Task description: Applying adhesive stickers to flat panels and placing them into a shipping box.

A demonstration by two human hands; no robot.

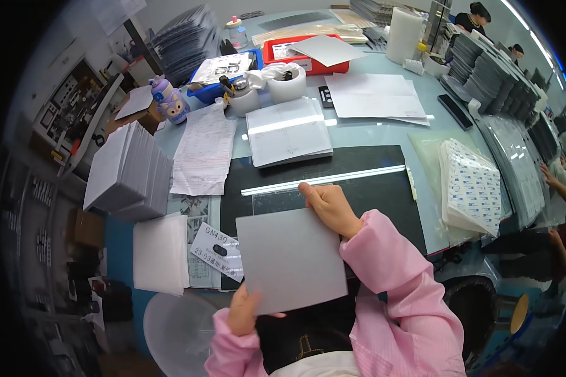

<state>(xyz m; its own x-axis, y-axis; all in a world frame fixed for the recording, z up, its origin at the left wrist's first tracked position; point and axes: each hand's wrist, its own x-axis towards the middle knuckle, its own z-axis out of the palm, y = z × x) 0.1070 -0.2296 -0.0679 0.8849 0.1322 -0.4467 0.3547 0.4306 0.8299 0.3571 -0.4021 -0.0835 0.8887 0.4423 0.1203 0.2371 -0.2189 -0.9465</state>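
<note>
I hold a grey square sheet (292, 261) tilted in front of my body, over the near edge of a black mat (371, 213). Its lower left corner is gripped by my left hand (244, 312), slightly smeared by motion. At the upper right edge, my right hand (333, 208) is closed on the same sheet with its thumb up. Just beyond the sheet, a clear thin panel (275, 201) lies on the mat, partly covered. A stack of pale sheets (289, 131) rests at the mat's far edge.
To the left are a tall stack of grey sheets (129, 169), a written paper (201, 151), a white sheet pile (161, 254) and a printed label card (217, 250). Patterned sheets (471, 185) lie right. Behind stand a red bin (305, 60) and a purple bottle (170, 100). Other people work at right.
</note>
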